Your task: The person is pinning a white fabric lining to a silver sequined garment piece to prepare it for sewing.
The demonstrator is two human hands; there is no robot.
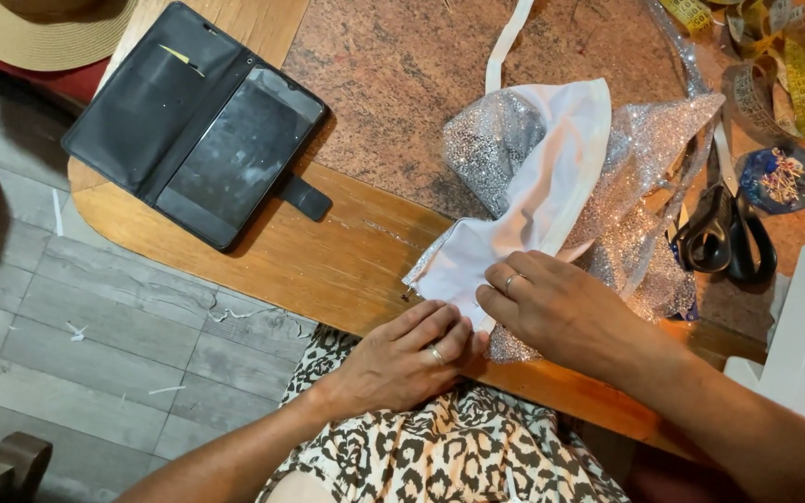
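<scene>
Both forearms come in from the bottom of the view and meet at the near edge of the table (328,251). The left arm rises from the lower left across a leopard-print lap (440,447); the right arm enters from the lower right corner and angles up and leftward.

The left hand (402,359) lies palm down, fingers stretched out and close together, their tips pressing the lower edge of the white fabric (533,196) where it reaches the table edge. It is flat rather than clenched, with a ring on one finger. The right hand (552,303) rests knuckles up, fingers curled over the same edge beside the left fingertips, pinning the cloth down; whether it pinches a fold underneath I cannot tell. It also wears a ring.

The white fabric lies on top of silver glitter cloth (649,163), both spread over the table's stone inlay and wooden rim, just ahead of the hands. Black scissors (729,233) lie to the right, near a yellow tape measure (794,74). A phone (225,158) in an open black case sits well to the left.
</scene>
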